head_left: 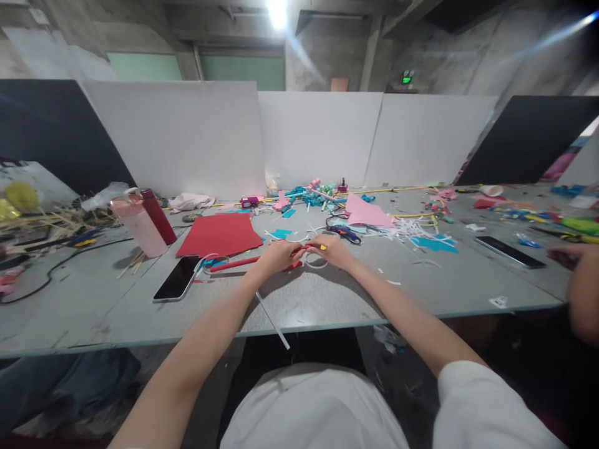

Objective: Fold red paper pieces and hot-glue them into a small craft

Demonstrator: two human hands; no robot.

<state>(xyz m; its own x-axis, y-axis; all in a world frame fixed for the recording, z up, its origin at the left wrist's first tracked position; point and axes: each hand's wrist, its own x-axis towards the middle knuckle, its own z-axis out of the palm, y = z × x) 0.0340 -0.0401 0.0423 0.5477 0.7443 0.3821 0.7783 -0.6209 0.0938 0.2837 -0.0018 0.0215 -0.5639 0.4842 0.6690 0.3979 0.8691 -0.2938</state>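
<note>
My left hand [277, 257] and my right hand [333, 251] meet over the middle of the table. Both are closed on a thin red strip [303, 249], which looks like rolled or folded paper. A small yellow bit [323, 247] shows at my right fingertips. Left of my left hand runs a straight red stick [234, 264]; whether it joins the strip is hidden. Below my hands lies a curled white strip [316, 260]. Another white strip [274, 321] sticks out past the table edge under my left forearm. A red sheet [222, 234] lies to the left.
A phone [176, 279], a pink bottle [140, 227] and a red bottle [158, 217] stand or lie to the left. Behind my hands are blue-handled pliers [344, 234], a pink sheet [369, 211] and white scraps [412, 227]. At right are another phone [509, 251] and another person's hand [573, 254].
</note>
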